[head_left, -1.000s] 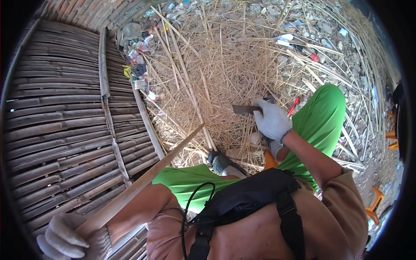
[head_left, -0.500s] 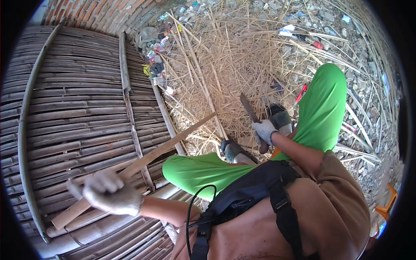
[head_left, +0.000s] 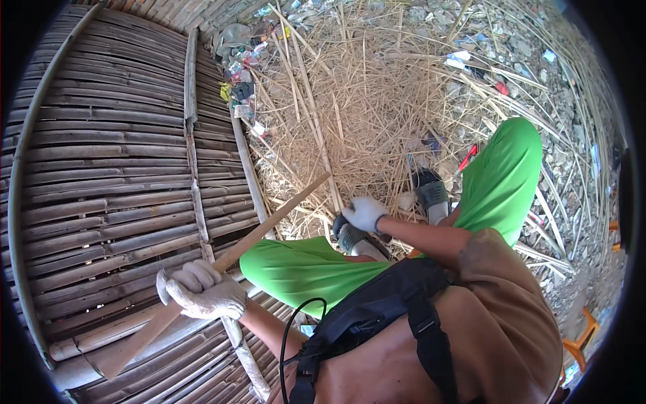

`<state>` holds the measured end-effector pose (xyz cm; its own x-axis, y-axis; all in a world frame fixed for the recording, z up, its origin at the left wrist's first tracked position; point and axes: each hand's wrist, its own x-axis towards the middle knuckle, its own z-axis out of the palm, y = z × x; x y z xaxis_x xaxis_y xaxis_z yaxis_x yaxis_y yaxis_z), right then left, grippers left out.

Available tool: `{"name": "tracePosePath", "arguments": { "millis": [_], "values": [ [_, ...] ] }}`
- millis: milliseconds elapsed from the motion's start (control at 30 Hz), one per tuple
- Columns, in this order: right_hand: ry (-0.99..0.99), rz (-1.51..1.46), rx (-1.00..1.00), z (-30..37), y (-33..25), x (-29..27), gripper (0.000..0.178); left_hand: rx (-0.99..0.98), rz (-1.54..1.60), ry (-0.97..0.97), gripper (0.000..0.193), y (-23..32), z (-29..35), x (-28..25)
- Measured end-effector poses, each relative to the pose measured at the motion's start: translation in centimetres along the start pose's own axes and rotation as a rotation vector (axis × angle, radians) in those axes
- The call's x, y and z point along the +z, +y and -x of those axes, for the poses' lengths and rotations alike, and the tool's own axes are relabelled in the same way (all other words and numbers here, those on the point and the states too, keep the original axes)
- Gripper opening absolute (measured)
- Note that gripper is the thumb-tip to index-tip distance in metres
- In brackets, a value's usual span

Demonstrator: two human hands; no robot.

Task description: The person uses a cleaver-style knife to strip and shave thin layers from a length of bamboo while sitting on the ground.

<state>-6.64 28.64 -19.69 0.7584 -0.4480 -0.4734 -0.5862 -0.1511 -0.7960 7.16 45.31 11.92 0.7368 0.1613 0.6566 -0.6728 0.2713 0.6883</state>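
My left hand (head_left: 202, 289), in a pale work glove, is wrapped round a long flat bamboo strip (head_left: 272, 221). The strip slants from the lower left, over the slatted bamboo platform, up past my left knee to a far end near the middle. My right hand (head_left: 365, 214), also gloved, is closed just above my left shoe, a little below the strip's far end and apart from it. What its fingers hold is hidden; no knife blade shows clearly beside it.
The bamboo slat platform (head_left: 128, 168) with raised poles fills the left side. Dry straw and shavings (head_left: 377, 101) cover the ground ahead. Litter (head_left: 245, 87) lies along the platform's edge. Long split strips (head_left: 525, 108) lie at right, and an orange plastic object (head_left: 580, 343) stands at lower right.
My left hand has moved right and slightly down, now closed round the strip. My right hand has moved left toward the strip's far end; the knife it held no longer shows clearly.
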Motion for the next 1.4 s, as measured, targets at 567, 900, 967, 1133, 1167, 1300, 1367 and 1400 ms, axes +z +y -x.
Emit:
{"name": "tracePosePath", "arguments": {
  "millis": [567,900,967,1133,1167,1300,1367,1400],
  "values": [
    [-0.077,0.263,-0.088,-7.0,2.2,1.6,0.035,-0.1,0.035,0.03,0.015,-2.4,-1.6,-5.8],
    [-0.091,0.216,0.0,-7.1,2.2,3.4,0.034,-0.032,0.028,0.033,0.013,-2.8,-1.7,-4.9],
    [-0.11,0.171,0.151,-9.6,2.4,4.7,0.039,-0.028,-0.045,0.132,0.014,-2.8,-2.0,-4.1],
    [-0.136,0.151,0.014,-8.9,1.8,5.8,0.042,0.023,-0.248,0.357,0.019,-3.4,-2.2,-3.8],
    [-0.127,0.165,0.001,-8.3,1.7,5.6,0.041,-0.029,-0.23,0.296,0.017,-3.2,-2.3,-4.3],
    [-0.064,0.2,0.051,-11.5,2.5,6.9,0.039,-0.138,-0.027,0.102,0.01,-2.9,-2.5,-4.2],
    [-0.088,0.203,0.101,-13.2,2.9,6.5,0.037,-0.129,-0.032,0.092,0.01,-3.1,-2.3,-3.5],
    [-0.097,0.207,0.096,-12.4,1.8,6.2,0.037,-0.115,-0.053,0.108,0.009,-3.1,-2.1,-3.8]
  ]
}}
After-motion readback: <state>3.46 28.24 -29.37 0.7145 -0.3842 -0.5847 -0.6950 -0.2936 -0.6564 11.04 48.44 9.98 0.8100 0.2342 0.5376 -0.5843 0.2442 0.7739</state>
